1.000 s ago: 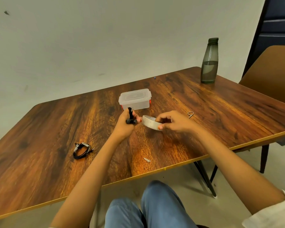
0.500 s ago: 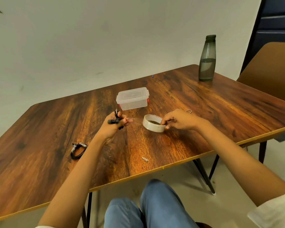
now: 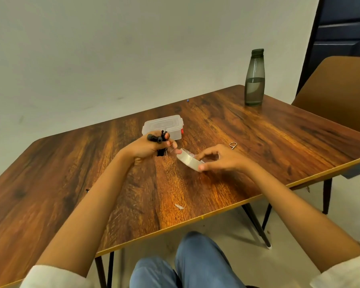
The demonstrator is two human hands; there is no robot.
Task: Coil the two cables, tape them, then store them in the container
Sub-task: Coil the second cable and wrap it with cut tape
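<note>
My left hand (image 3: 148,147) is closed around a coiled black cable (image 3: 156,139), held just above the table in front of the container. My right hand (image 3: 220,159) grips a roll of clear tape (image 3: 188,160), tilted on its edge, right of the left hand. The left thumb and finger pinch at the tape's near end. The clear plastic container (image 3: 164,125) with its lid on sits on the table behind my left hand. The second coiled cable is hidden behind my left forearm; only a tiny dark bit (image 3: 87,190) shows.
Small scissors (image 3: 233,145) lie on the wooden table (image 3: 258,142) right of the tape. A grey water bottle (image 3: 254,79) stands at the far right corner. A scrap of tape (image 3: 179,206) lies near the front edge. A brown chair (image 3: 341,90) is at the right.
The tape roll has been lifted off the table and tilted toward my left hand. My left hand with the cable has come back to the right to meet it.
</note>
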